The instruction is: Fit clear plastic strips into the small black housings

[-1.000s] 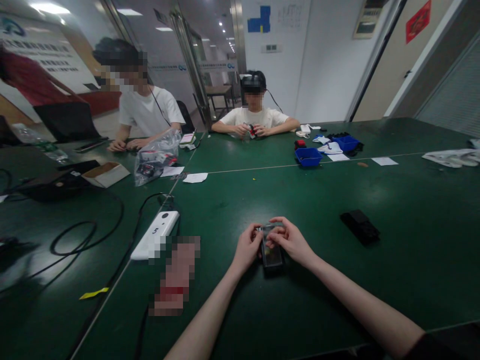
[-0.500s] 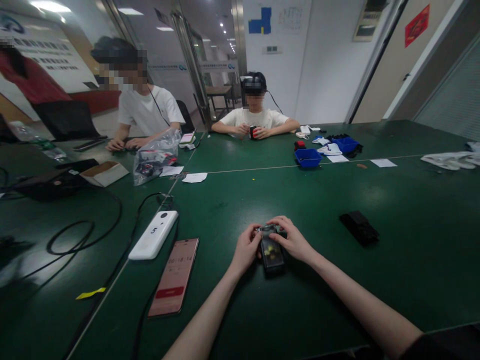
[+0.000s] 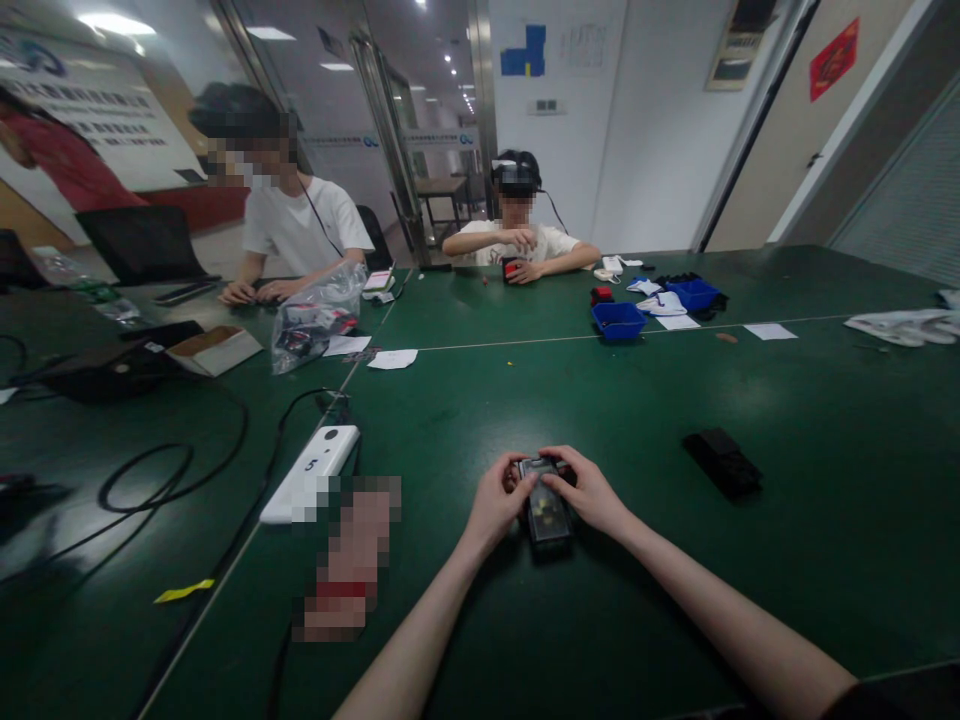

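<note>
A small dark case (image 3: 549,522) with a see-through top lies on the green table in front of me, yellowish bits showing inside. My left hand (image 3: 501,500) grips its far left side, fingers curled at the edge and thumb on top. My right hand (image 3: 589,490) holds the far right corner, with its thumb pressed on the lid beside the left thumb. The fingertips under the edges are partly hidden. To the right of my hands lies a black fabric pouch (image 3: 724,462), apart from them.
On the left are a white power bank (image 3: 311,470), a blurred-out phone (image 3: 352,560), black cables (image 3: 180,450) and a yellow strip (image 3: 184,591). Farther back stand a plastic bag (image 3: 315,325) and a blue tray (image 3: 619,320). Two people in white shirts sit across the table.
Both thumbs have come closer together on the case's top; my right fingers have drawn in round its far corner. Across the table, one person's hand has lifted off a red-and-black object.
</note>
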Motion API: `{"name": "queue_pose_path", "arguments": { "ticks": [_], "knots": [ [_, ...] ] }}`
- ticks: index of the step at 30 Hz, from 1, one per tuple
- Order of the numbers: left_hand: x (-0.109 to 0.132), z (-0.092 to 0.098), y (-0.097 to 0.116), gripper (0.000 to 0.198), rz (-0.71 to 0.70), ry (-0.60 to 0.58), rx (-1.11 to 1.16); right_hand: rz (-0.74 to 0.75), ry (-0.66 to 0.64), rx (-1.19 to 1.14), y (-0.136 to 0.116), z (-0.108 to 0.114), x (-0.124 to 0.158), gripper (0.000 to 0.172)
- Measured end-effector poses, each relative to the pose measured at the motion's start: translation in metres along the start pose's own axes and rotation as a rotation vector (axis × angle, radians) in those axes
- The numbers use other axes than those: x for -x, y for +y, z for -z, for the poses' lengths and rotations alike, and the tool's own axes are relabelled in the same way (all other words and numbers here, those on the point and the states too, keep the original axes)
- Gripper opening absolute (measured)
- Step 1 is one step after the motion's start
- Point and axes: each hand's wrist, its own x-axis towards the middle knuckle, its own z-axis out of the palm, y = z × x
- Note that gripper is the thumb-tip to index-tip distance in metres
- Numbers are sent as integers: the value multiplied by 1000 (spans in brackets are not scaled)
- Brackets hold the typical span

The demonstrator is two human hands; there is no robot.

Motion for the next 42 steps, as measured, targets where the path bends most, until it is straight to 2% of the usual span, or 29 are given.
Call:
{"name": "queue_pose_path", "arguments": {
  "ticks": [8,17,22,30,36,42],
  "knots": [
    [1,-1,1,43,-60,-17,-81,-104,49,-31,5,-3,-1,37],
    [1,-2,0,40,-69,42,-124,-125,22,-10,0,-2,0,33],
    [1,-3,0,41,-63,32,-129,-118,18,-11,2,-2,0,34],
    [2,-5,3,40,-53,50,-111,-155,11,-75,7,-2,1,45],
    [2,-6,6,39,-38,119,-82,-79,-99,-83,2,0,3,45],
    [-1,-4,0,42,-57,133,38,-35,-121,-36,-2,1,7,63]
  ]
}}
